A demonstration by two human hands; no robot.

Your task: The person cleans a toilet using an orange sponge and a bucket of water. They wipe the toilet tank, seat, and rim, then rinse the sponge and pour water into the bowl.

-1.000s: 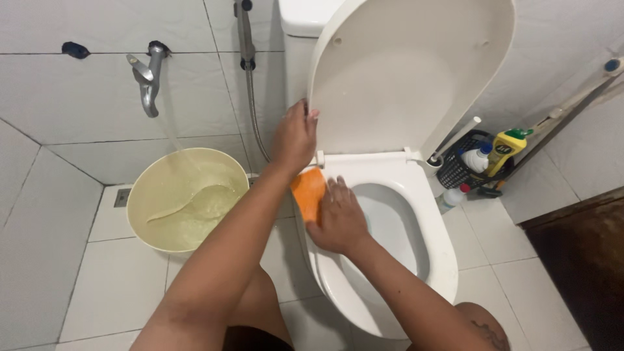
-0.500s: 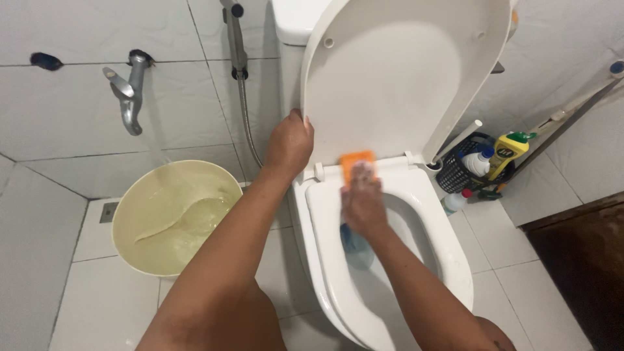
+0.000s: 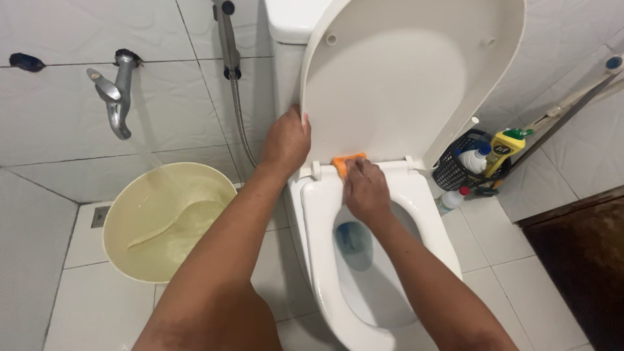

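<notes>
White glossy tiles cover the walls and floor of this small bathroom, grey grout lines running between them, and a dark brown strip of floor shows at the right edge. The toilet (image 3: 390,260) is smooth white ceramic with a plastic seat (image 3: 318,221) down and a wide rounded lid (image 3: 403,71) standing upright against the tank. The left hand (image 3: 286,143) is curled around the lid's left edge, gripping it. The right hand (image 3: 367,188) is pressed flat over an orange sponge (image 3: 344,162) at the back of the seat, just by the hinges; only a corner of the sponge shows past the fingers. Blue-tinted water sits in the bowl.

To the left, a round cream bucket (image 3: 130,195) stands on the floor, full of yellowish water with a scoop sunk in it, its outline hazy. A metal tap (image 3: 114,97) juts from the wall above, and a spray hose (image 3: 237,104) hangs beside the tank. On the right, a black basket (image 3: 448,172) holds bottles, one yellow with a green cap (image 3: 504,146); a long handle leans on the wall, its lower end hidden.
</notes>
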